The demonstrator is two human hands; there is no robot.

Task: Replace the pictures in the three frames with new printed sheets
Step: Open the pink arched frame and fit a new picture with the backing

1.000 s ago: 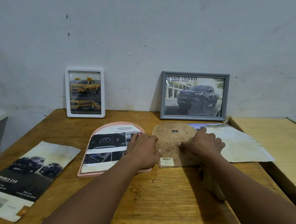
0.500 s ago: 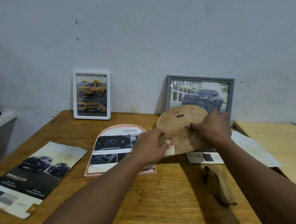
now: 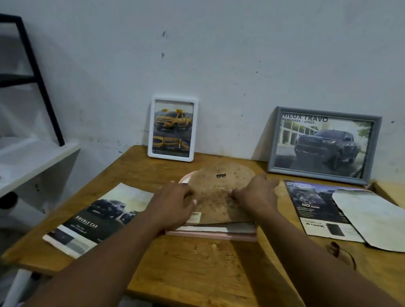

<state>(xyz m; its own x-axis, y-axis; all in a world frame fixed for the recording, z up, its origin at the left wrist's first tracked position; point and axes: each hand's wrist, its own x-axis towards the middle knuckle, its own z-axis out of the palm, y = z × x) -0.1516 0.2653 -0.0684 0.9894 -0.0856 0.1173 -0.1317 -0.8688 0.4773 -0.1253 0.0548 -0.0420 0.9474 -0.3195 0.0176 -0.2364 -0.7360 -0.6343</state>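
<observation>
**A:** From the head view, where is the piece being worked on?

**B:** Mid-bench (image 3: 196, 277). The brown backing board (image 3: 219, 200) lies over the pink arched frame (image 3: 213, 235), its near edge not yet seated. The left hand (image 3: 174, 200) pinches the board's left edge. The right hand (image 3: 254, 196) lies on top of the board, and I cannot tell whether it is grasping or only pressing.

**A:** How will that board handle?

**B:** I'd judge it thin, light and stiff, a pressed-fibre sheet that would snap rather than bend. It is best held by its two side edges and pushed down flat near the rim. The printed sheets look limp and creased, so they should be lifted by opposite edges.

**A:** Counts?

**B:** Three frames: the pink one, the white frame (image 3: 170, 157) and the grey frame (image 3: 319, 175), the last two propped against the wall with pictures in them. Three loose sheets: the double-cab sheet (image 3: 97, 217) to the left, a dark sheet (image 3: 320, 210) to the right, and a pale sheet (image 3: 374, 219) overlapping it. One backing board.
</observation>
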